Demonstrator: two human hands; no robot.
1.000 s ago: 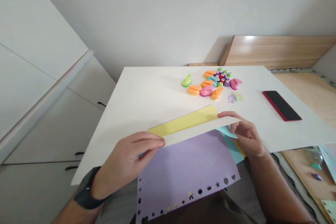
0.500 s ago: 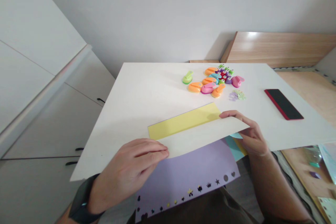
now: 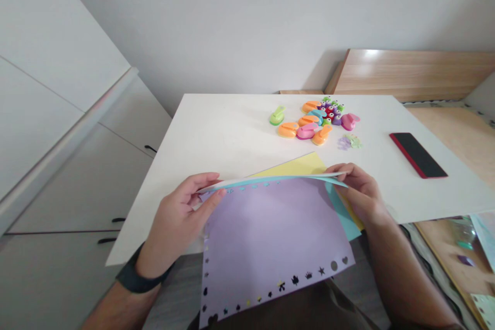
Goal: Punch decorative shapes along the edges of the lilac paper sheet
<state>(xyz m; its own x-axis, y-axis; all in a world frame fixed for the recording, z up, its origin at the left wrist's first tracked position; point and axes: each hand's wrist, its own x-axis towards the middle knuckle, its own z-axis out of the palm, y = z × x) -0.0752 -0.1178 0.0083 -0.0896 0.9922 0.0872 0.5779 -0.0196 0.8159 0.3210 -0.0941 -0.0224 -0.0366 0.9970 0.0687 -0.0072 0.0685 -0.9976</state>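
Head view: paper stack pinched at both ends, top edges nearly edge-on.

Change: left hand (image 3: 170,227) has moved from lying over the white sheet (image 3: 232,182) to pinching its 9 o'clock end, thumb near side, fingers behind. Right hand (image 3: 361,193) pinches the white and light-blue edges at about 2 o'clock. White sheet now stands steeper, with blue paper (image 3: 342,214) just below its top edge, so both ends look controlled and the layers sit close.

Location: purple sheet (image 3: 270,237) spans between the hands, its 6 o'clock edge past the near rim of the table (image 3: 201,134), over the lap. Cut shapes run along its bottom and left edges; blue ones show at the top left. Yellow sheet (image 3: 296,166) pokes out at 12 to 1. Can't tell how many layers each pinch takes.

Room: past the top edge, green punch (image 3: 277,116) at 12, pink punch (image 3: 307,130) and paper scraps (image 3: 350,142) at 1, black-and-red slab (image 3: 418,155) at 2, all apart from the hands. The overhang looks like the weak spot: unsupported paper could sag or slide.
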